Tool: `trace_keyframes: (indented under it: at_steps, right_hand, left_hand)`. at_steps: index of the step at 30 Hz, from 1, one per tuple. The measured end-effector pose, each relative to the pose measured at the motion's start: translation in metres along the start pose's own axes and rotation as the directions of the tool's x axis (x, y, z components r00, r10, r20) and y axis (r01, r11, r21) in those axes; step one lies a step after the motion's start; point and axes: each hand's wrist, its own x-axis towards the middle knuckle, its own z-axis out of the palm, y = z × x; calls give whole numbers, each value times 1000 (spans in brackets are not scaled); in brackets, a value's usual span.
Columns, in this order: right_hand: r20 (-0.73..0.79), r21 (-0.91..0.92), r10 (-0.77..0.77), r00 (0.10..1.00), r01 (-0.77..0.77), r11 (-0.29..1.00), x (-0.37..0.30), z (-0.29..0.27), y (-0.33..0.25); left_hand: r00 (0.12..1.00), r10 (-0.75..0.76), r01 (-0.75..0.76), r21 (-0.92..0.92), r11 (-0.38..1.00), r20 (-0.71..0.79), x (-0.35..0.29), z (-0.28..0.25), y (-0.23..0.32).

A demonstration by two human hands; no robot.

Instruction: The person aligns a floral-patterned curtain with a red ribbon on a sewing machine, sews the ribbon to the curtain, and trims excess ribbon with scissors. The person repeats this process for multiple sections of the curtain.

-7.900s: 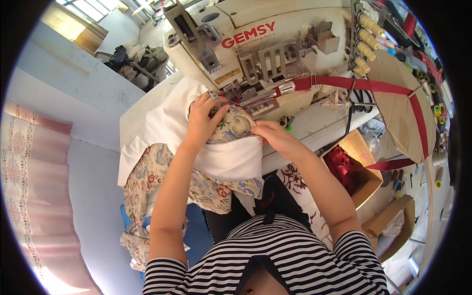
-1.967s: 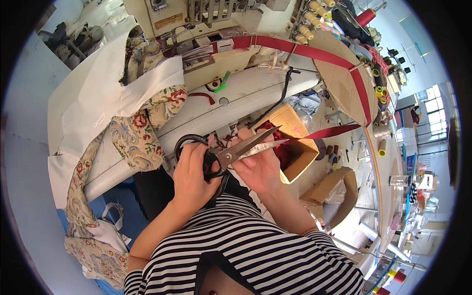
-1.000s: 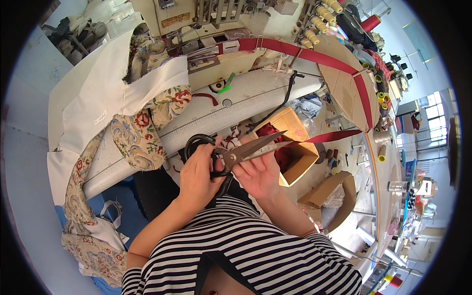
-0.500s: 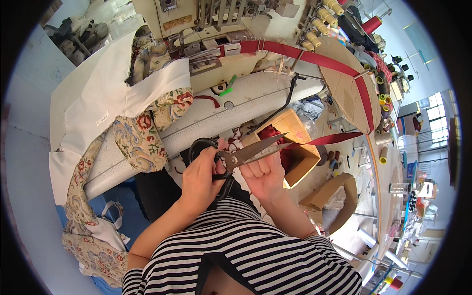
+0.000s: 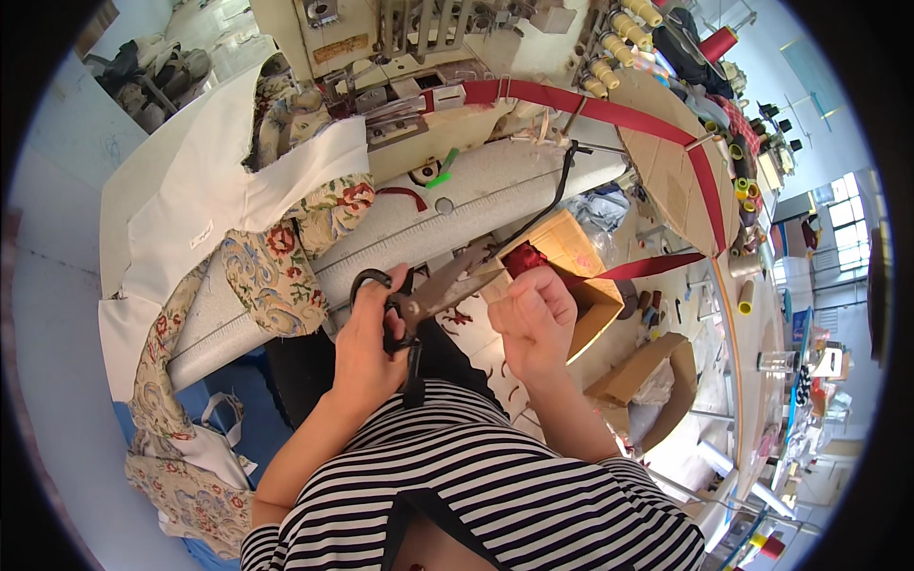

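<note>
Head view: your left hand (image 5: pixel 367 344) is wrapped around the scissors (image 5: pixel 409 312), which sit between your hands, blades (image 5: pixel 446 288) spread a bit. Their tips are just beside your right hand (image 5: pixel 536 319), its fingers curled in; I cannot tell if it holds anything. Flowered cloth (image 5: pixel 273 278) hangs over the table (image 5: pixel 514 181) to your left.

The site was a sewing workshop — indicated by an industrial sewing machine (image 5: pixel 424 24), thread cones (image 5: pixel 604 74), black-handled scissors (image 5: pixel 413 308), and floral fabric (image 5: pixel 276 276) draped over the worktable (image 5: pixel 400 233).
</note>
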Motion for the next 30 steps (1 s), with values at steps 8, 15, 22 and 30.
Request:
trace_keyframes:
  at_steps: [8,15,22,30]
  right_hand:
    - [-56,-49,54,997,-57,997,-1,1,3]
    - [30,-26,16,999,-16,1000,-3,1,6]
    - [54,20,28,998,-29,999,-3,-1,6]
    - [5,-32,6,1000,-6,999,-5,-1,6]
  left_hand:
    - [992,125,-126,53,991,13,-3,1,-3]
    - [994,109,-110,60,992,28,-3,0,-4]
    - [995,96,-97,44,994,23,-4,1,-3]
    - [996,92,-93,85,992,15,-7,4,-1]
